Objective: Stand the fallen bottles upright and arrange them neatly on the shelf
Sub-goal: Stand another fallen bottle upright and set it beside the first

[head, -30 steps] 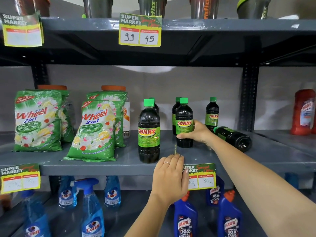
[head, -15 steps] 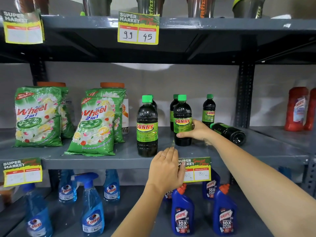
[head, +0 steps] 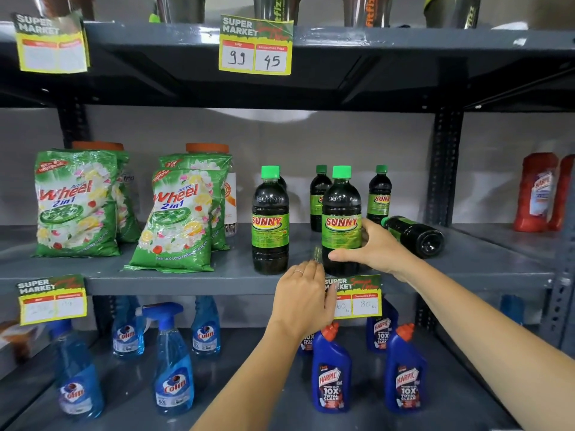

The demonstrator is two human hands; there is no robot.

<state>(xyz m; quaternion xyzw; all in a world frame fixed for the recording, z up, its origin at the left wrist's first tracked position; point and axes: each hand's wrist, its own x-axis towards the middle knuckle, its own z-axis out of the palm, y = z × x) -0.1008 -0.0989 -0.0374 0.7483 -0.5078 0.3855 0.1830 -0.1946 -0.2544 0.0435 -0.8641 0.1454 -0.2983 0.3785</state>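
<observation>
Dark Sunny bottles with green caps stand on the middle grey shelf (head: 186, 279). My right hand (head: 378, 248) grips one upright bottle (head: 341, 213) near the shelf's front edge, level with another front bottle (head: 270, 219) to its left. Two more upright bottles (head: 318, 197) (head: 379, 194) stand behind, and a further one is mostly hidden behind the left front bottle. One bottle (head: 413, 236) lies on its side at the right, cap pointing left. My left hand (head: 306, 295) rests flat on the shelf's front edge, holding nothing.
Green Wheel detergent bags (head: 76, 203) (head: 180, 219) fill the shelf's left half. Red Harpic bottles (head: 535, 191) stand past the upright post (head: 443, 166). Price tags (head: 357, 295) hang on shelf edges. Below are blue Colin sprays (head: 172, 362) and Harpic bottles (head: 331, 371).
My right hand has drawn the gripped bottle forward toward the shelf's front edge, into line with the left front bottle. My left hand stays on the edge.
</observation>
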